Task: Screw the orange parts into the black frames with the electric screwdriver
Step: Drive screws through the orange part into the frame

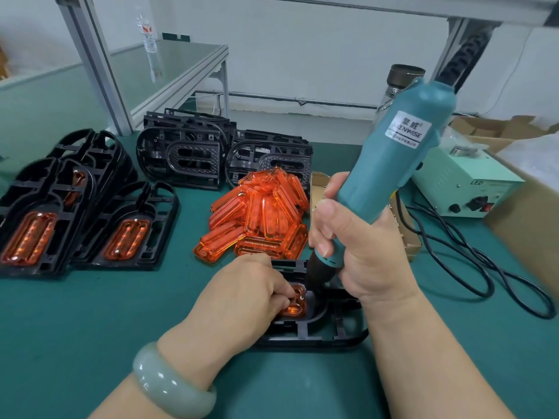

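Observation:
A black frame [320,334] lies on the green mat in front of me with an orange part [295,303] seated in it. My left hand [242,294] lies over the frame, fingers curled down onto the orange part. My right hand [360,252] grips the teal electric screwdriver [393,164], which stands tilted with its dark tip down at the orange part's far right corner. A heap of loose orange parts [260,216] lies just beyond the frame.
Finished frames with orange parts [75,213] are stacked at the left. Bare black frames [217,152] stand behind the heap. A pale power box [465,182] with black cables [484,267] is at the right, beside cardboard boxes [514,131]. A small cardboard tray [317,189] sits behind my right hand.

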Tool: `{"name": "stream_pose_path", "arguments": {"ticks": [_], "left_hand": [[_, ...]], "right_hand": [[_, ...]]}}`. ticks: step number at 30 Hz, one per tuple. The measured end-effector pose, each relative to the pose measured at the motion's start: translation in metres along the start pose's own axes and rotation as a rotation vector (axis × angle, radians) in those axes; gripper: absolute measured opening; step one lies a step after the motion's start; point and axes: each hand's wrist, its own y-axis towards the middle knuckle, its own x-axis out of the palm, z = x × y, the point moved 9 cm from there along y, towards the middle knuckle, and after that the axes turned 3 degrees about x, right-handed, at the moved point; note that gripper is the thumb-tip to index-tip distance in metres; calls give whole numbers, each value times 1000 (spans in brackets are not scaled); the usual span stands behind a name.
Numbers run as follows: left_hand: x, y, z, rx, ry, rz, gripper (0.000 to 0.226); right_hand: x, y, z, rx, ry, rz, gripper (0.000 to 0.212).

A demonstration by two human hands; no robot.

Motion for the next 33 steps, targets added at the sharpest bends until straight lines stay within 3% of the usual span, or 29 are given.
{"name": "stream_pose_path", "arguments": {"ticks": [21, 33], "left_hand": [[-1, -1, -2, -43, -32, 1, 16], [-2, -1, -1, -48, -23, -17, 16]], "right_hand": [[-9, 1, 2, -21, 55, 0, 24], [-4, 3, -6, -49, 120, -31, 50]]}}
